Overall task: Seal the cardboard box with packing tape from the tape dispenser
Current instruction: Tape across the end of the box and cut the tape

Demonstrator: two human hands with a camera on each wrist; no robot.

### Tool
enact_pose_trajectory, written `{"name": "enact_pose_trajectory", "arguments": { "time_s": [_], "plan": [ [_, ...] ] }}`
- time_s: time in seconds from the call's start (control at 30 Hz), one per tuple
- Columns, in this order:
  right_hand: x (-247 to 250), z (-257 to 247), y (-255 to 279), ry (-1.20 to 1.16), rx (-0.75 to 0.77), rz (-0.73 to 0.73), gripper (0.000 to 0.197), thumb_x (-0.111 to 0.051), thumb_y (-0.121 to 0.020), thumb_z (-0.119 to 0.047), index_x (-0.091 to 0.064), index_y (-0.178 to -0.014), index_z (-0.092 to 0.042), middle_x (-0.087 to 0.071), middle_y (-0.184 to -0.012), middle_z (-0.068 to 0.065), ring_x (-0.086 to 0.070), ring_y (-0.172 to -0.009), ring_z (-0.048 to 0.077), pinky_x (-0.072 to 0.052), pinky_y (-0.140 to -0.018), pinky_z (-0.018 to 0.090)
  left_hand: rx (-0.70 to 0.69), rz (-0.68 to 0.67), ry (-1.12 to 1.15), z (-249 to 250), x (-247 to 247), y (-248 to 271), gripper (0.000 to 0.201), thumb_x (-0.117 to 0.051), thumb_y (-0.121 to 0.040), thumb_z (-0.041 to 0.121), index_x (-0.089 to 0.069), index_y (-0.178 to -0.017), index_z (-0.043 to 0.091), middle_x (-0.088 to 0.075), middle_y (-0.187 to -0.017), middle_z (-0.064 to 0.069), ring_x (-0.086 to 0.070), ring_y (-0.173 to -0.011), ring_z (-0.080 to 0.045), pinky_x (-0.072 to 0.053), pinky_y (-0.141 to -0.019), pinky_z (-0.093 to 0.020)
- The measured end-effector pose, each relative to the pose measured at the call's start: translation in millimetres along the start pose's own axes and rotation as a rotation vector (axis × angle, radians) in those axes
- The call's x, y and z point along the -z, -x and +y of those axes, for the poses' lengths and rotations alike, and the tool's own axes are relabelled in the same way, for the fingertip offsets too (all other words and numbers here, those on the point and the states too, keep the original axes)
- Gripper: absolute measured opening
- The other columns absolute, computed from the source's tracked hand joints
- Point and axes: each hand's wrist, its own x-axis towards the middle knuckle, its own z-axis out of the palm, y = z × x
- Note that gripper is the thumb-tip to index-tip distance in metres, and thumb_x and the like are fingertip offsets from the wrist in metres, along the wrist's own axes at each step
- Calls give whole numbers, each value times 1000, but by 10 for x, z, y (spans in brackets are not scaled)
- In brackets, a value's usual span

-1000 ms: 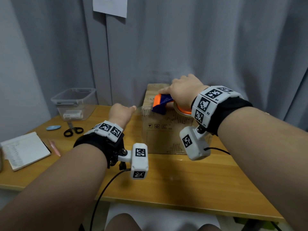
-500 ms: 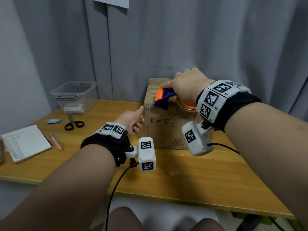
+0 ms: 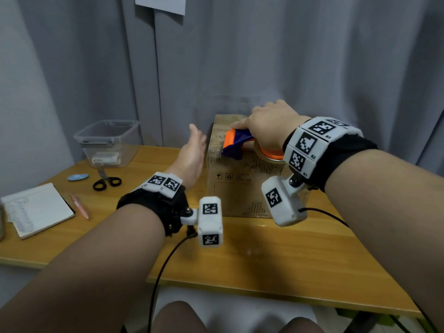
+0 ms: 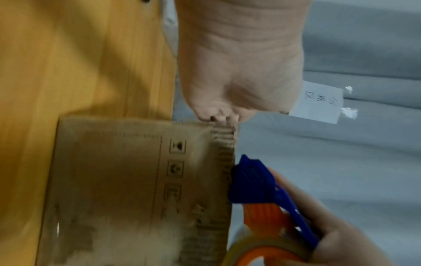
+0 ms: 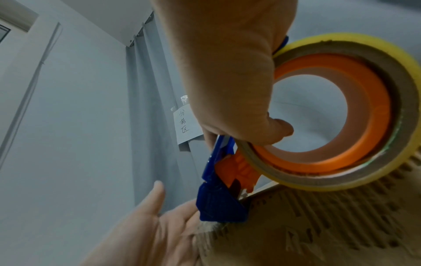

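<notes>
A brown cardboard box (image 3: 240, 188) stands on the wooden table (image 3: 264, 260) against the curtain. On its top near edge rests an orange and blue tape dispenser (image 3: 236, 143) with a roll of clear tape (image 5: 337, 115). My right hand (image 3: 271, 126) grips the dispenser from above, thumb hooked into the roll's core (image 5: 273, 129). Its blue front end (image 4: 250, 178) sits at the box's top left corner. My left hand (image 3: 192, 157) is raised with fingers straight, flat beside the box's left side (image 4: 216, 115). It holds nothing.
A clear plastic bin (image 3: 108, 143) stands at the back left. Black scissors (image 3: 107, 182), a blue oval item (image 3: 78, 177), a pink pen (image 3: 80, 207) and a notebook (image 3: 36, 210) lie on the left part of the table. A paper note (image 3: 159, 3) hangs on the curtain.
My left hand has opened from a loose curl and risen to the box's left side. The right hand still holds the dispenser on the box top.
</notes>
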Motion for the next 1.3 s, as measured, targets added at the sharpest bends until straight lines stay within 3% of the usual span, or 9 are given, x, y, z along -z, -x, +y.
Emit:
{"name": "enact_pose_trajectory", "arguments": {
  "time_s": [0.1,0.27,0.4,0.5,0.6,0.63,0.83,1.07,1.3],
  "plan": [
    [-6,5,0,2,-7,5,64,-57,-88,-20,-31,-141,-45,-52,-113,5,-50,-106,29,-33,-89,38,30,-101,114,-50,-136,40,77,2,-87,70,-2,-151,27,-5,-158,11,-6,-145,-10,-4,-119,-36],
    [-13,-17,-10,-19,0,1,62,-56,-89,-24,-31,-140,-46,-51,-116,5,-49,-107,29,-33,-91,39,127,-156,101,-231,-34,10,84,2,-80,78,-4,-150,31,-8,-159,3,-9,-146,-14,-5,-120,-41],
    [17,-8,-3,-35,9,-5,61,-55,-89,-25,-30,-141,-46,-52,-115,5,-50,-106,29,-33,-91,39,165,-172,-379,-146,102,98,81,-3,-91,66,-25,-147,13,-26,-154,-8,-23,-143,-25,-20,-115,-37],
    [16,-1,9,-23,8,-14,63,-54,-90,-26,-27,-143,-46,-52,-118,5,-50,-108,29,-33,-92,38,-34,-218,-510,-40,308,59,58,-16,-98,55,-28,-147,26,-28,-153,8,-23,-142,-11,-15,-118,-34],
    [24,13,6,-30,21,-13,63,-54,-91,-26,-26,-144,-46,-52,-119,4,-49,-109,28,-33,-90,38,-198,-267,-598,90,381,-6,46,-44,-97,10,-41,-141,24,-42,-142,13,-34,-128,2,-23,-113,-25],
    [29,19,1,-31,27,-14,63,-54,-91,-26,-26,-144,-46,-53,-119,3,-50,-109,28,-33,-89,37,-236,-286,-676,101,387,-23,47,-47,-95,5,-45,-138,22,-44,-142,9,-35,-128,1,-25,-112,-24],
    [38,53,16,-37,43,-19,59,-52,-92,-28,-29,-143,-45,-53,-117,4,-51,-107,29,-34,-89,38,-444,-200,-803,-81,423,-102,43,-60,-90,18,-53,-132,25,-50,-138,11,-43,-125,2,-31,-108,-22],
    [22,127,33,-75,35,-16,62,-54,-91,-30,-25,-145,-43,-54,-118,4,-53,-103,27,-32,-81,34,-553,-183,-1023,-255,408,-107,66,-71,-81,23,-40,-139,23,-39,-147,6,-39,-132,-8,-32,-111,-30],
    [39,125,-12,-55,21,-85,67,-55,-91,-29,-20,-146,-44,-52,-124,6,-52,-109,29,-39,-89,39,-605,-103,-966,-48,375,-143,36,-62,-88,24,-62,-123,16,-60,-129,3,-48,-126,-7,-28,-107,-19]
  ]
}}
